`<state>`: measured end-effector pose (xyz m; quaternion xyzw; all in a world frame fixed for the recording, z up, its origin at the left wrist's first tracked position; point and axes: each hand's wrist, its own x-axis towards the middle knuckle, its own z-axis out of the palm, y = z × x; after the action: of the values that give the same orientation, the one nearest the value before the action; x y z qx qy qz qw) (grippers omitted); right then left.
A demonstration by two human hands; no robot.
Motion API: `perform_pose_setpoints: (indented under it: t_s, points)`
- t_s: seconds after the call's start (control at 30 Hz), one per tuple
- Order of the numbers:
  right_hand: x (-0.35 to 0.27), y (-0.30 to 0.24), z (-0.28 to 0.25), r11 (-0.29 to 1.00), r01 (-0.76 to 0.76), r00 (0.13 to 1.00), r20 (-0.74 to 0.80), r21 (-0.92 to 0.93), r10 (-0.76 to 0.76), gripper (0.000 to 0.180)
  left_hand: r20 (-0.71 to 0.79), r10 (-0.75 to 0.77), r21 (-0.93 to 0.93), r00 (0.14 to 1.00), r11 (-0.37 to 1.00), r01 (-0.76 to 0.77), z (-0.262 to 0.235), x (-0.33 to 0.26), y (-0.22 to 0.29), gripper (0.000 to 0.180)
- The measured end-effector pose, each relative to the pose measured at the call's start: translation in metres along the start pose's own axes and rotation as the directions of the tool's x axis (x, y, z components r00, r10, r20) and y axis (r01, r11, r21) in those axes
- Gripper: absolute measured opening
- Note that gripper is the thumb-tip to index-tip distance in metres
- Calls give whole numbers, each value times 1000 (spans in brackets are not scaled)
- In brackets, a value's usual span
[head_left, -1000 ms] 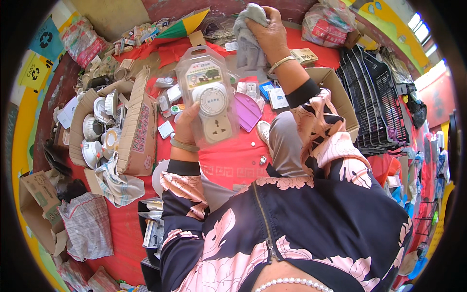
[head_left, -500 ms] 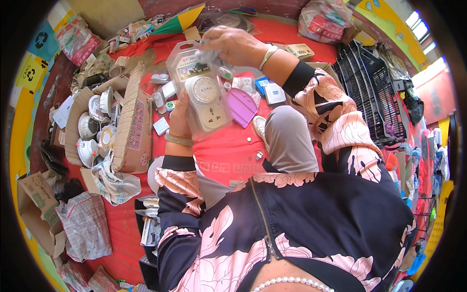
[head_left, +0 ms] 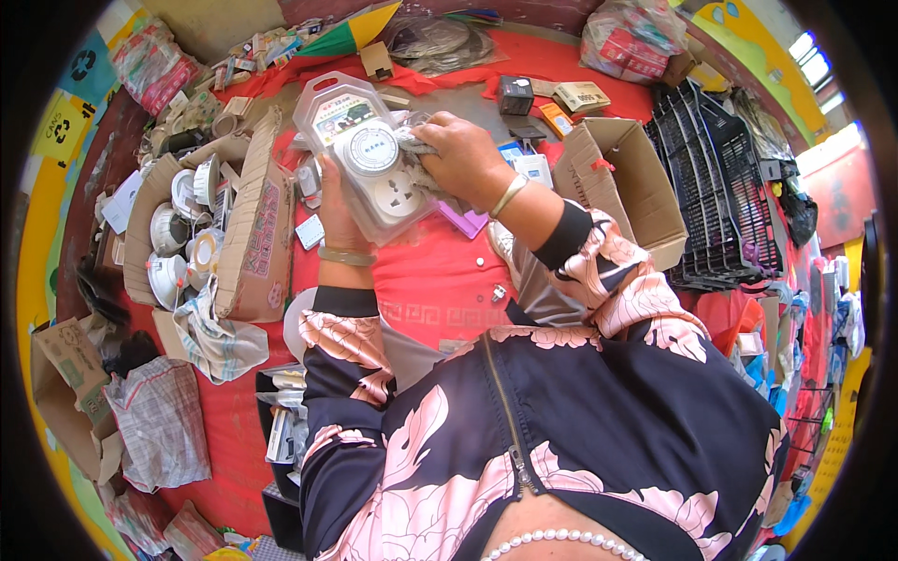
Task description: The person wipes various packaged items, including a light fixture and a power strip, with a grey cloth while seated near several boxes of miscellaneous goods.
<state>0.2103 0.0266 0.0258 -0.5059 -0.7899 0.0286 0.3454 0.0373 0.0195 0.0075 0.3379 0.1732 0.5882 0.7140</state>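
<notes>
A clear plastic blister pack (head_left: 402, 222) holds a white plug-in timer socket (head_left: 371, 150) with a round dial above its outlet holes. My left hand (head_left: 340, 208) grips the pack along its left side, tilting it up toward me. Against its right edge my right hand (head_left: 460, 154) is closed on a crumpled grey cloth (head_left: 418, 142), which touches the plastic by the dial. Behind the right hand, partly covered, lie a purple plastic piece (head_left: 465, 221) and a white switch plate (head_left: 534, 169).
On the left stands a cardboard box (head_left: 251, 234) of round white lamps, a striped cloth (head_left: 217, 338) beside it. An open carton (head_left: 621, 192) and a black plastic crate (head_left: 716, 187) are at the right. Small white parts (head_left: 499, 294) lie on the red cloth (head_left: 421, 290).
My right hand has come down from the top of the pack to its right edge. The pack has shifted slightly left, and the open carton at right is more exposed.
</notes>
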Motion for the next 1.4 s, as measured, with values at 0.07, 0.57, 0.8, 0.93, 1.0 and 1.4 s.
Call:
perform_pose_setpoints:
  t_s: [0.07,0.57,0.8,0.93,1.0,1.4]
  points:
    - [-6,-10,-8,999,-25,1000,4,-48,25,29,43,30,36,999,999,-32,-1,2,-1,65]
    - [25,-74,16,966,218,975,-22,-138,-223,20,5,157,236,988,959,-154,-57,28,-30,62]
    - [0,-79,7,948,303,943,172,-96,-284,31,-123,-6,-200,992,980,-19,-48,26,-13,60]
    - [-24,-70,-4,931,359,907,262,-68,-331,32,-272,124,-76,954,986,-150,-37,25,1,64]
    - [-34,-55,-10,928,359,879,371,-101,-300,26,-238,148,-131,960,974,-182,-43,24,9,65]
    - [4,-69,-22,856,513,858,29,-63,-512,26,-123,38,-164,992,985,-59,-25,18,4,51]
